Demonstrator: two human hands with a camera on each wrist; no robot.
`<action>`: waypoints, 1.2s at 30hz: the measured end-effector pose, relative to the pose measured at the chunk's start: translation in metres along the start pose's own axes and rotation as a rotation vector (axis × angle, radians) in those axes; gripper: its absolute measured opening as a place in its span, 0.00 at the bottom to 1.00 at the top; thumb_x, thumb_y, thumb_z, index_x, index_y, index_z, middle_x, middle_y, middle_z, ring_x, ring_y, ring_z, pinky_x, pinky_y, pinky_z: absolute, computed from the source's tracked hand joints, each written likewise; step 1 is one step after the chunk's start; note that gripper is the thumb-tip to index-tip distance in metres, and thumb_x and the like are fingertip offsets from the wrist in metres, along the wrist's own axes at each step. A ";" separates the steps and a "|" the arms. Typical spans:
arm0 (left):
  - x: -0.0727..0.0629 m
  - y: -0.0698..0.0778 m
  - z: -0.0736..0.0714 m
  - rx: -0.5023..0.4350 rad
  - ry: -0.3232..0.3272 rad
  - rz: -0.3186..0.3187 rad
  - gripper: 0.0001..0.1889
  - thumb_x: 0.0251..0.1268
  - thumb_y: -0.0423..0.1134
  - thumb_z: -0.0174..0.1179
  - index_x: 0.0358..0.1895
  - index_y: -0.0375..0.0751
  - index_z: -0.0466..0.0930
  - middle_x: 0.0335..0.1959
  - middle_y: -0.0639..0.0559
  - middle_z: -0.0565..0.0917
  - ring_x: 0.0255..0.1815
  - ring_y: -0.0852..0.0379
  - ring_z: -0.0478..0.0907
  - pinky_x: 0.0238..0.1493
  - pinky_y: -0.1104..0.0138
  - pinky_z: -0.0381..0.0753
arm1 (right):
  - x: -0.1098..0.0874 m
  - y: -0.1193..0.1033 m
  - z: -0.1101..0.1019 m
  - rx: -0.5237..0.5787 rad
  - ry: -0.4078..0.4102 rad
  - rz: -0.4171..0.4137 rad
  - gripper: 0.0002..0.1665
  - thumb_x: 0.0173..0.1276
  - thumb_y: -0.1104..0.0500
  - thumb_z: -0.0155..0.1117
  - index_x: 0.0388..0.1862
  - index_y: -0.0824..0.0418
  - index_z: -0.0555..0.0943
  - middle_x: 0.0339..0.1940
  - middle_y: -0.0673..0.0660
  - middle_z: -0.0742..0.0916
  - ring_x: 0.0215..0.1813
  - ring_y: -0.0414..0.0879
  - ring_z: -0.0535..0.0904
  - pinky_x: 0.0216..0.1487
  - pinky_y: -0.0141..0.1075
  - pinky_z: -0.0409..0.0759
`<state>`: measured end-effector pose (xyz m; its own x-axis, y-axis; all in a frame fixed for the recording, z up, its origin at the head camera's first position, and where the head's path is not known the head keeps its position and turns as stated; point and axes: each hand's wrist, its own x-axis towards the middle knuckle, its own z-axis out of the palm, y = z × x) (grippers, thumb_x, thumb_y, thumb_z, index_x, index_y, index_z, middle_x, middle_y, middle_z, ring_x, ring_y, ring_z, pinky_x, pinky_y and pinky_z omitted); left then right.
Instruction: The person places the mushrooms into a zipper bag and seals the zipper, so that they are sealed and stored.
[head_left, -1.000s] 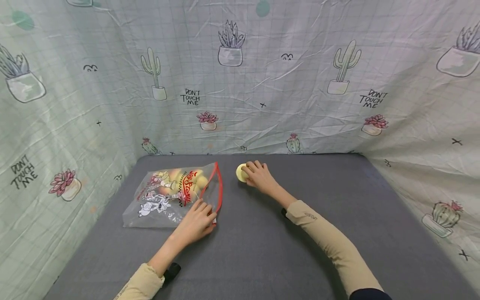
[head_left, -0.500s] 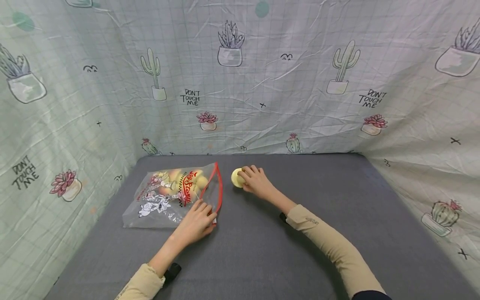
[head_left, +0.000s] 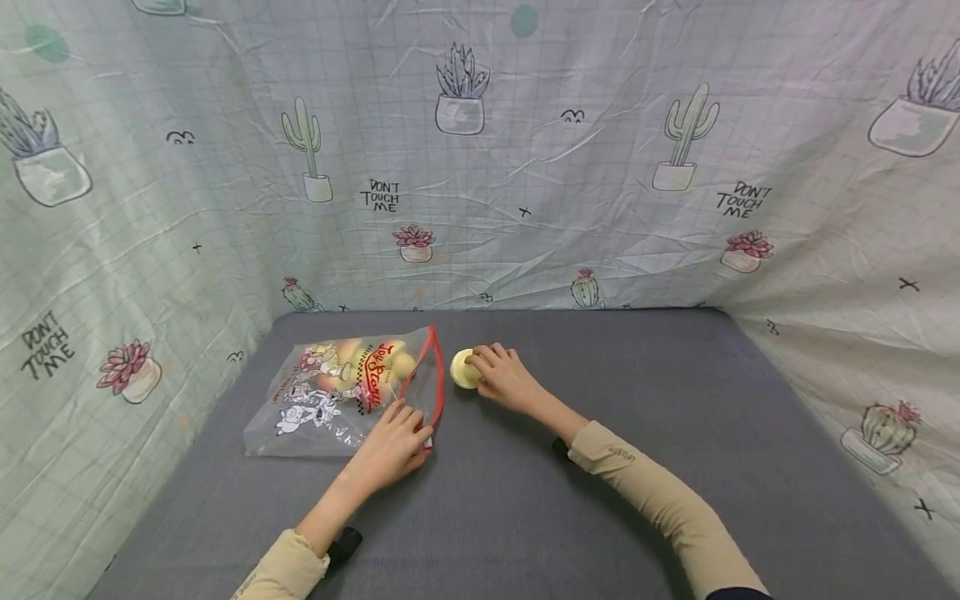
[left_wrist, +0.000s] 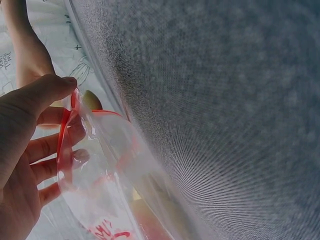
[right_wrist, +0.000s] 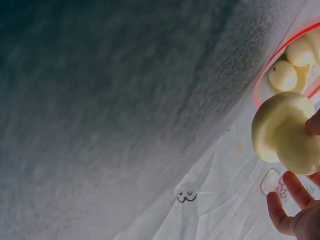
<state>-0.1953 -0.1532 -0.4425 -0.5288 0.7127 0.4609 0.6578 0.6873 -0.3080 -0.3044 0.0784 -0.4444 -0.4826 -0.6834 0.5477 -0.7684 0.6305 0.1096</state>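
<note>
A clear plastic zip bag [head_left: 288, 429] with a red edge and cartoon print lies on the left of the table. Inside it are several pale yellow and reddish rounded pieces [right_wrist: 283, 75]. My left hand [head_left: 393, 443] pinches the near corner of its red-edged mouth [left_wrist: 64, 150] between thumb and fingers, and the mouth gapes toward the right. Just right of that mouth, my right hand [head_left: 508, 381] holds a pale yellow, mushroom-shaped piece [right_wrist: 280, 125] by thumb and fingers. Its round cap [head_left: 460, 372] faces the bag in the head view.
A dark grey cloth [head_left: 637, 467] covers the table. Behind and at both sides hangs a pale curtain [head_left: 517, 158] printed with potted cacti. Dark wrist straps [head_left: 345, 547] show under both sleeves.
My right hand has moved left and a little nearer to me with the mushroom-shaped piece, closing in on the bag's mouth. The left hand and the bag have stayed in place.
</note>
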 end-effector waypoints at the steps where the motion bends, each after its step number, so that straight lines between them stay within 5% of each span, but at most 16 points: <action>1: 0.000 0.000 0.000 0.002 0.002 0.002 0.11 0.41 0.45 0.66 0.25 0.45 0.75 0.25 0.52 0.73 0.32 0.52 0.72 0.53 0.54 0.70 | 0.000 -0.001 0.000 0.004 0.000 -0.002 0.19 0.56 0.57 0.60 0.48 0.54 0.73 0.48 0.52 0.76 0.43 0.46 0.70 0.35 0.38 0.69; 36: 0.000 0.002 -0.003 0.025 0.004 -0.015 0.11 0.42 0.45 0.67 0.25 0.46 0.75 0.26 0.52 0.74 0.33 0.53 0.72 0.54 0.55 0.70 | 0.018 -0.046 0.003 0.008 -0.107 -0.092 0.16 0.59 0.55 0.58 0.47 0.53 0.72 0.48 0.48 0.78 0.43 0.42 0.72 0.35 0.34 0.67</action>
<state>-0.1924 -0.1525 -0.4408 -0.5362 0.7020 0.4687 0.6364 0.7010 -0.3219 -0.2797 0.0359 -0.4422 -0.4513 -0.7741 0.4440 -0.8149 0.5602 0.1483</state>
